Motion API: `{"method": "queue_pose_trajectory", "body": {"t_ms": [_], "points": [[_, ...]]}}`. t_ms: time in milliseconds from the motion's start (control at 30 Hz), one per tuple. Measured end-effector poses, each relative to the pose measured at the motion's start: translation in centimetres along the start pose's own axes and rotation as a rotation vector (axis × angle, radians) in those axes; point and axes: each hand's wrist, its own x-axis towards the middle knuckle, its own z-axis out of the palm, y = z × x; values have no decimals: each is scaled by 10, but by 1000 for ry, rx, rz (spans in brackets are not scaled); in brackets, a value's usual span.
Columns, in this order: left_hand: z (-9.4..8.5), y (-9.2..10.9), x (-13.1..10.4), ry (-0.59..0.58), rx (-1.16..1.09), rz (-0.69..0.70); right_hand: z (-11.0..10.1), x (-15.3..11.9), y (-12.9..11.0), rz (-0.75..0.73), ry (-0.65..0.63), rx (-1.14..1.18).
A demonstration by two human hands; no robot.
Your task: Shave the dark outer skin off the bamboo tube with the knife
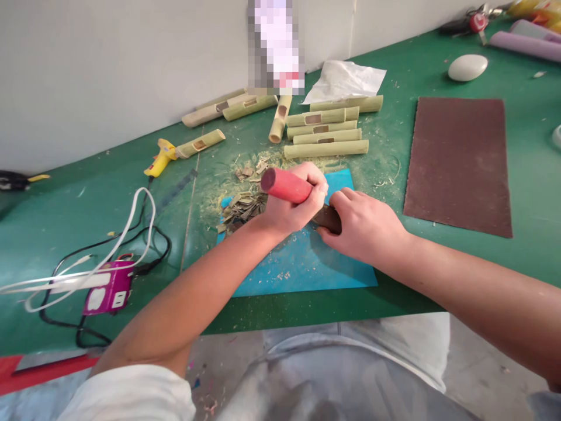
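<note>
My left hand (298, 202) is closed around a red-handled tool (287, 185), whose handle end points up and to the left. The tool's working end is hidden by my hands. Beside it, my right hand (366, 225) grips a dark brown piece (328, 218) low over the blue sheet (307, 269). Its fingers are wrapped over the piece's right end. Thin chips (245, 209) are heaped left of my left hand, partly on the sheet. Behind my hands lie several bamboo tubes (326, 149) with rectangular openings cut in some of them.
On the left are a yellow glue gun (162, 158), a purple power block (109, 286) and tangled cables (144, 228). A brown mat (458, 166) and a white oval object (467, 68) lie right. White paper (344, 82) rests behind the tubes on the green table (385, 134).
</note>
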Motion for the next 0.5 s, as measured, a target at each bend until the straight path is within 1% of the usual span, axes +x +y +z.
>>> {"method": "queue_pose_trajectory", "body": {"t_ms": [67, 133, 200, 300, 500], "points": [[-1, 5, 1, -45, 30, 31, 1, 0, 1, -4, 10, 2], [0, 8, 1, -58, 66, 50, 2, 0, 1, -3, 14, 6], [2, 8, -1, -27, 104, 49, 2, 1, 1, 3, 7, 16], [4, 3, -4, 29, 124, 40, 2, 3, 2, 4, -3, 33], [5, -6, -8, 46, 100, 62, 6, 3, 4, -4, 8, 37]]}}
